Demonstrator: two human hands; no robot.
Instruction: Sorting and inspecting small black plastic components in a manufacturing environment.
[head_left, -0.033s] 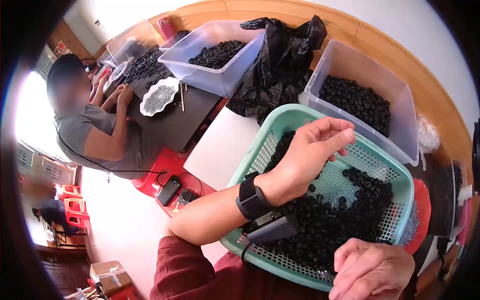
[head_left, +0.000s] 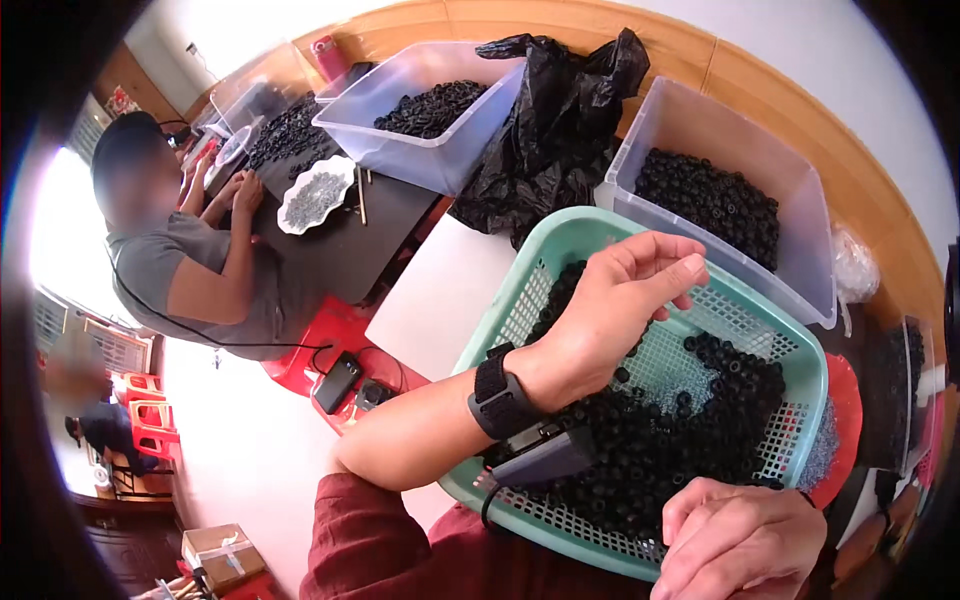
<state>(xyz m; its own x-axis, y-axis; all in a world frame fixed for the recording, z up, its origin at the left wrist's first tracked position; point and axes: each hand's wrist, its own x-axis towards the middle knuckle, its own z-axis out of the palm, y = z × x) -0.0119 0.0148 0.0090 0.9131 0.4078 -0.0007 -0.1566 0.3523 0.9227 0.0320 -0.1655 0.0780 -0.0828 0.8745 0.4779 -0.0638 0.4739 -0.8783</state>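
My left hand point(head_left: 622, 305) hovers above a green mesh basket point(head_left: 800, 440). Its fingers are bent with the thumb against them, and anything between them is too small or hidden to make out. A black strap point(head_left: 508, 400) circles that wrist. At the basket's near right edge, my right hand point(head_left: 748, 540) is curled closed; what it holds, if anything, is hidden. The basket contains many small black ring-shaped parts point(head_left: 650, 465), with pale clear bits point(head_left: 680, 375) among them.
Behind the basket, a clear bin point(head_left: 800, 260) holds more black rings, beside a black plastic bag point(head_left: 545, 150). Another bin point(head_left: 430, 165) stands on a dark table. There a seated person point(head_left: 200, 260) works near a white dish point(head_left: 316, 196). A red stool point(head_left: 325, 335) carries a phone.
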